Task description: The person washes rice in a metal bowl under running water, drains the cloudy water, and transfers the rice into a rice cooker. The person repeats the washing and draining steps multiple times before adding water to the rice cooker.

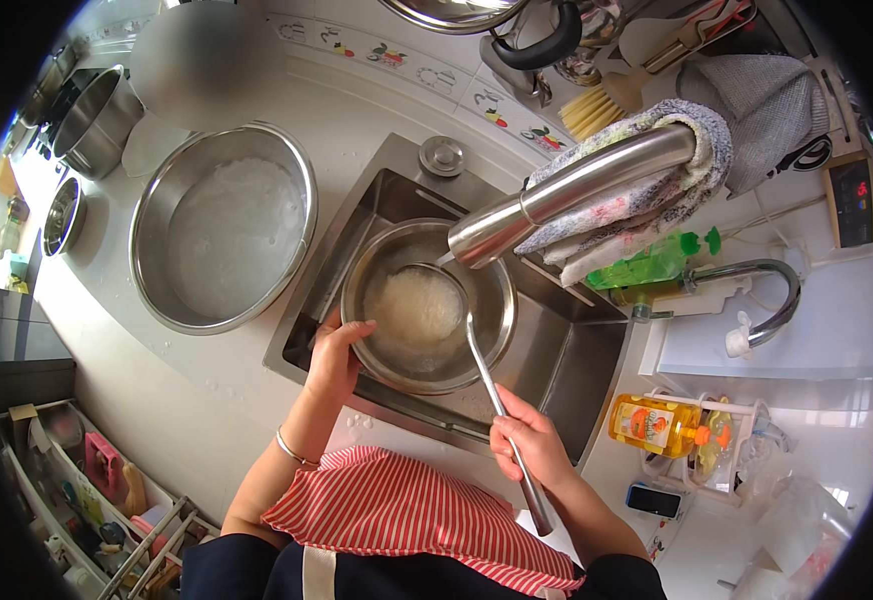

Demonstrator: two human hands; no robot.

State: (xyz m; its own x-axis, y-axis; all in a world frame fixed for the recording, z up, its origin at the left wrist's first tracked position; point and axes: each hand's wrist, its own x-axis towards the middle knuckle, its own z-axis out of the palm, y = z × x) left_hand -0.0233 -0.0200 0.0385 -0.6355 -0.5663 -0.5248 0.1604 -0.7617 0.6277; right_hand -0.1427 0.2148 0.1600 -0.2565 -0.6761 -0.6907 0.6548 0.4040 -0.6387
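Observation:
My left hand (337,356) grips the near left rim of a round stainless steel bowl (510,315) held in the sink (534,352). My right hand (528,435) is closed around the metal handle of a long ladle or strainer (490,375). Its round head sits inside the bowl, with a pale, grainy mass like rice (420,306) in it, wet with water. The steel faucet (493,229), with a patterned towel (631,195) draped over it, points into the bowl. On the counter at the left stands a large steel basin (140,262) of cloudy water.
A sink stopper (442,156) lies behind the sink. Green (643,262) and orange (654,426) soap bottles, a thin curved tap (781,281) and a phone (653,500) are at the right. Steel pots (99,124) stand at the far left, above an open drawer (54,480).

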